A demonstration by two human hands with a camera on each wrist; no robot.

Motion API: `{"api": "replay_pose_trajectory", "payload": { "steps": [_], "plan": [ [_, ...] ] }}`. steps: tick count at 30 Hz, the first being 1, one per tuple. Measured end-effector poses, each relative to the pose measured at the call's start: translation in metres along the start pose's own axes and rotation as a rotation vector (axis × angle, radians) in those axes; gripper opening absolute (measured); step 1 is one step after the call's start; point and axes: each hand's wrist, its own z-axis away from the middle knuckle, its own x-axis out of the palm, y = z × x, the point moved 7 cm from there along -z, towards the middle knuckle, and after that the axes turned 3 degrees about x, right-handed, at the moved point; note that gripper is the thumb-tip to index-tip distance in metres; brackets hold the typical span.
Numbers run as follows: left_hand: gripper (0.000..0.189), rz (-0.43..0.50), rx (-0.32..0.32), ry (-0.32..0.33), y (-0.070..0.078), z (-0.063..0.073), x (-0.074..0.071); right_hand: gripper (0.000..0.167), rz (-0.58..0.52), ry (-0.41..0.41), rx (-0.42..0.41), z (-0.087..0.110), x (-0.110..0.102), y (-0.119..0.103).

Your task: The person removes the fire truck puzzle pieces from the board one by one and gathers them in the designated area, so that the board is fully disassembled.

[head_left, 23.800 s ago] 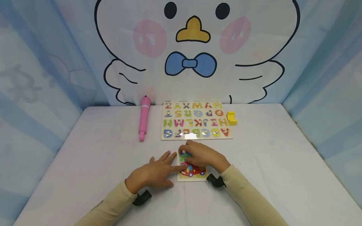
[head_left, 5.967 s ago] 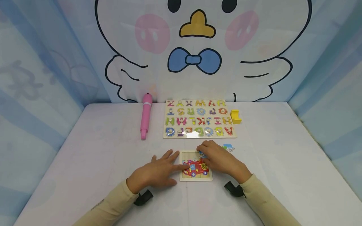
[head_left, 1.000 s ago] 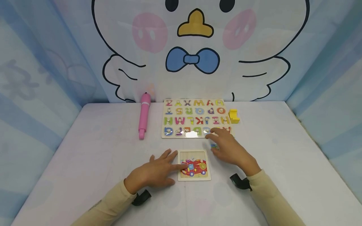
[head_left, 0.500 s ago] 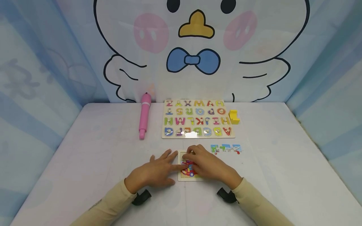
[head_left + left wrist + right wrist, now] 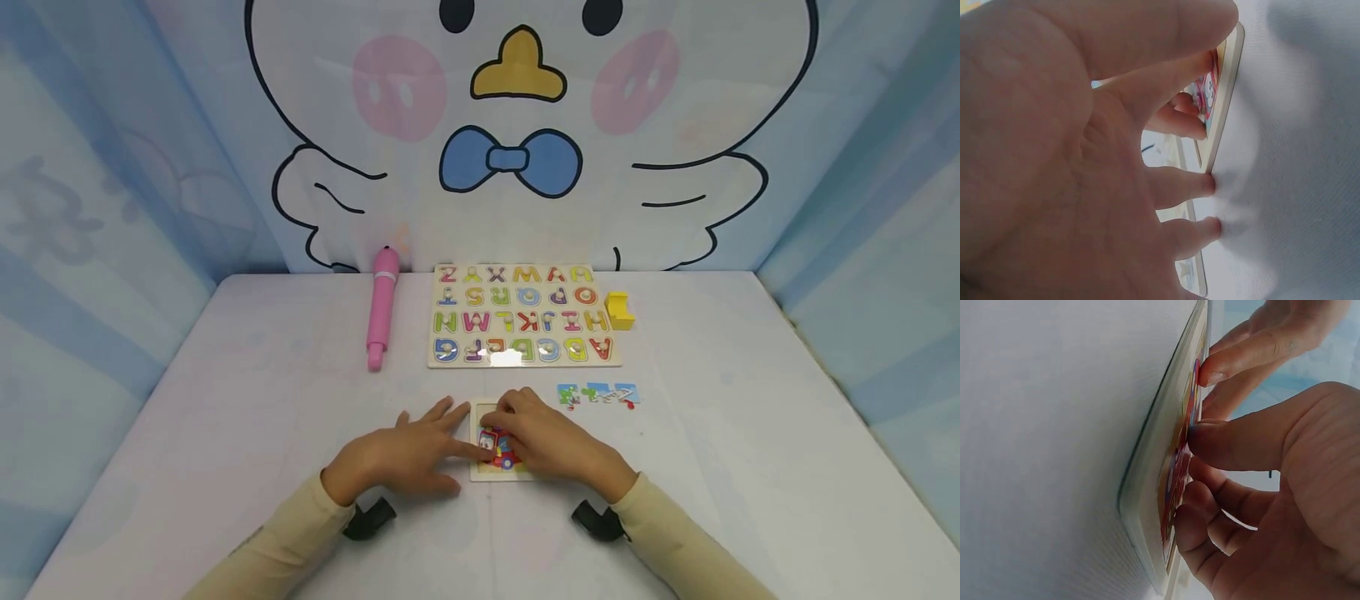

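A small wooden jigsaw puzzle (image 5: 476, 471) with a red cartoon vehicle picture lies in its pale frame at the middle of the table. My left hand (image 5: 405, 454) is spread flat beside it, index fingertip pressing on the picture near the cartoon face. From the right, my right hand (image 5: 558, 442) bends over the puzzle, thumb and fingers pinching at a piece of the red vehicle (image 5: 1175, 481). The upper right of the picture is hidden beneath that hand. Three loose blue-sky puzzle pieces (image 5: 597, 392) lie in a row beyond the right hand.
Behind the puzzle lies a wooden alphabet board (image 5: 525, 321) with colourful knobbed letters. A pink pen-shaped toy (image 5: 382, 308) lies to its left, and a small yellow block (image 5: 619, 311) sits at its right edge. A printed cloth (image 5: 510, 225) hangs behind the table.
The sky pieces have come out of the frame and lie to the right. My right hand has left them and come back over the puzzle; my left index finger has slid slightly down.
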Motion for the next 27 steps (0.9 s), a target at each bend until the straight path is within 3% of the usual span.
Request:
{"api": "replay_pose_trajectory", "payload": {
  "steps": [16,27],
  "plan": [
    [0.051,0.012,0.000,0.011,-0.0019,-0.0005,0.0012,0.027,-0.058,0.010,0.037,-0.0020,0.0043,0.0028],
    [0.050,0.021,-0.011,0.010,-0.0004,-0.0008,0.0006,0.035,-0.097,0.027,0.051,-0.0014,0.0033,0.0027]
  ]
}}
